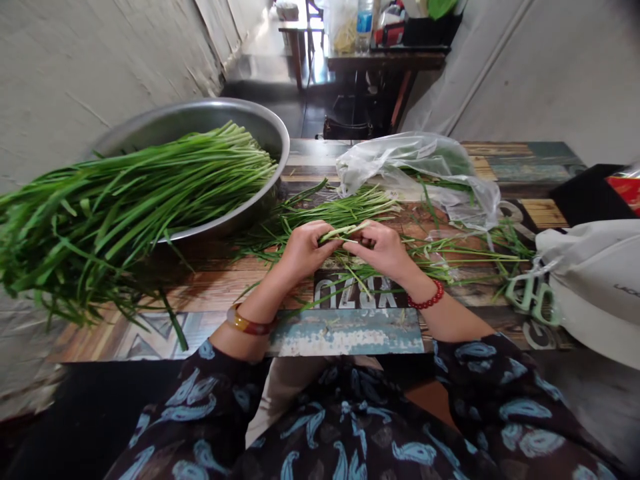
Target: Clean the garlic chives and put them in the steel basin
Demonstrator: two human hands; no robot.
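Near the table's middle, my left hand (306, 248) is closed round a few pale green stalks (340, 233). My right hand (383, 250) pinches the other end of these stalks, its fingertips close to those of my left hand. Just behind both hands lies a loose pile of green stalks (350, 208) with pale ends. Scattered leaves and stems (440, 257) spread to the right of my right hand. On the left, a large metal bowl (284, 143) bears a thick bundle of long green leaves (165, 183) that hangs over its left side.
A clear plastic bag (425, 157) with greens lies at the back of the patterned table (345, 333). Green-handled scissors (533, 300) rest at the right beside a white cap-like object (595, 280). Farther off, another table (385, 61) holds a bottle (365, 27). Walls stand on both sides.
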